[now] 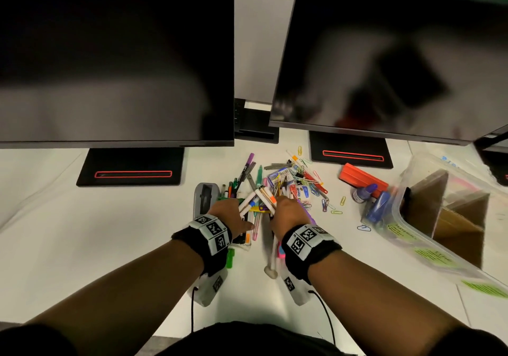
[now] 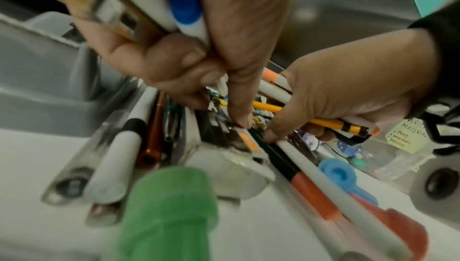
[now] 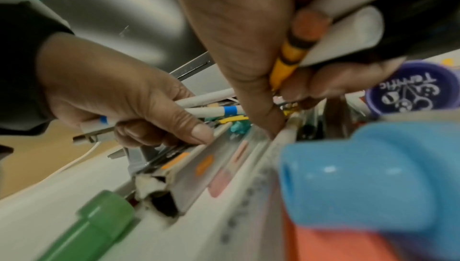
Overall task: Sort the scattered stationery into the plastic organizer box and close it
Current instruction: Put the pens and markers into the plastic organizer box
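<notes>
- Head view: two forearms with black wrist straps reach up from the lower edge to a heap of stationery (image 1: 277,188) at the frame's centre, on a smooth white desk (image 1: 82,245)
- The left hand (image 1: 231,215) has its fingers curled round a fan of slim white markers (image 1: 248,203), one with a blue band; its wrist view shows the forefinger also pointing down into the pile
- The right hand (image 1: 288,214) clutches its own bundle: a yellow pencil (image 2: 323,122) with black stripes, plus white round barrels, one orange-tipped
- Loose around them lie a fat green marker cap (image 1: 230,258), a soft-looking blue cap (image 3: 368,178), and thin coloured wire paper clips (image 1: 313,185)
- The clear plastic organizer box (image 1: 450,234) sits open at centre right, cardboard dividers inside, green labels on its wall
- Beside it, left: a blue-capped ink bottle (image 1: 362,192) and an orange block-shaped eraser (image 1: 362,177)
- A grey moulded tape dispenser (image 1: 204,199) stands just left of the heap
- Two glossy dark monitors (image 1: 110,53) fill the upper frame
</notes>
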Action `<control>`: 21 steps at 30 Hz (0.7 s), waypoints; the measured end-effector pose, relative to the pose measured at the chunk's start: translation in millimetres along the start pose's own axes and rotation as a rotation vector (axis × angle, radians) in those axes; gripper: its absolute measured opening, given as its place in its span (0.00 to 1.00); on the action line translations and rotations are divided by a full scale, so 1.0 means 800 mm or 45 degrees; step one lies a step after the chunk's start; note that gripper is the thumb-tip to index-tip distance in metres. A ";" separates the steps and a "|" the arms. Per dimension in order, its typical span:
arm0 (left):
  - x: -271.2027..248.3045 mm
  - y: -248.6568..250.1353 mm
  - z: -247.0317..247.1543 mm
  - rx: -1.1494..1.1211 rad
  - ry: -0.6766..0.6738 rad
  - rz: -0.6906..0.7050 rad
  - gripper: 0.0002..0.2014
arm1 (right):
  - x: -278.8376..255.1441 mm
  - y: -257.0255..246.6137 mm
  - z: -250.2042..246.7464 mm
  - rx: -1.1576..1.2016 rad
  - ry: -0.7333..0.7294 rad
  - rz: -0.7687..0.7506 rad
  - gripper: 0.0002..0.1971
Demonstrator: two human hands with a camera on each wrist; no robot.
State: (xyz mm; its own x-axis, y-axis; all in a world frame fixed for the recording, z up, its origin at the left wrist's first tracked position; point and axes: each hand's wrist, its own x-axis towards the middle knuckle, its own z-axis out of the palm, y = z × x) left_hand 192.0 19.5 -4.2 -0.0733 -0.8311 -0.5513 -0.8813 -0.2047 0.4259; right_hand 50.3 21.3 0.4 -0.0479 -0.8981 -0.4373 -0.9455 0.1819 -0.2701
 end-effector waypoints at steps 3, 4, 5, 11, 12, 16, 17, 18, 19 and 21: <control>0.005 -0.003 0.000 0.081 -0.013 0.023 0.19 | 0.001 0.009 -0.006 0.010 0.025 0.037 0.14; 0.006 -0.004 -0.001 0.112 -0.014 0.031 0.18 | 0.000 0.012 -0.007 0.028 0.025 0.048 0.15; 0.007 -0.005 -0.004 0.133 -0.004 0.042 0.18 | -0.002 0.013 -0.008 0.043 0.022 0.060 0.16; 0.021 0.007 -0.039 0.162 0.172 0.071 0.09 | -0.009 0.026 -0.020 0.168 0.033 0.180 0.17; 0.027 0.010 -0.046 0.140 0.225 0.075 0.08 | -0.009 0.029 -0.024 0.239 0.054 0.190 0.18; 0.054 0.030 -0.067 0.167 0.311 0.078 0.15 | -0.013 0.044 -0.044 0.626 0.197 0.229 0.20; 0.060 0.032 -0.067 0.205 0.302 0.067 0.16 | -0.014 0.049 -0.048 0.712 0.234 0.240 0.20; 0.066 0.035 -0.066 0.239 0.287 0.059 0.16 | -0.016 0.053 -0.053 0.784 0.267 0.249 0.19; 0.072 0.039 -0.062 0.268 0.272 0.057 0.14 | -0.019 0.058 -0.059 0.830 0.291 0.265 0.15; 0.082 0.043 -0.054 0.344 0.224 0.048 0.09 | -0.025 0.070 -0.071 0.874 0.324 0.308 0.08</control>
State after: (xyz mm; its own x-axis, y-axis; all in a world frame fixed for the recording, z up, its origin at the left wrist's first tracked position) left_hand 177.1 -64.3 5.6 -0.0470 -0.9169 -0.3964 -0.9733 -0.0473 0.2248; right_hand -19.6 26.5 42.7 -0.3789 -0.8510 -0.3636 -0.4912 0.5179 -0.7003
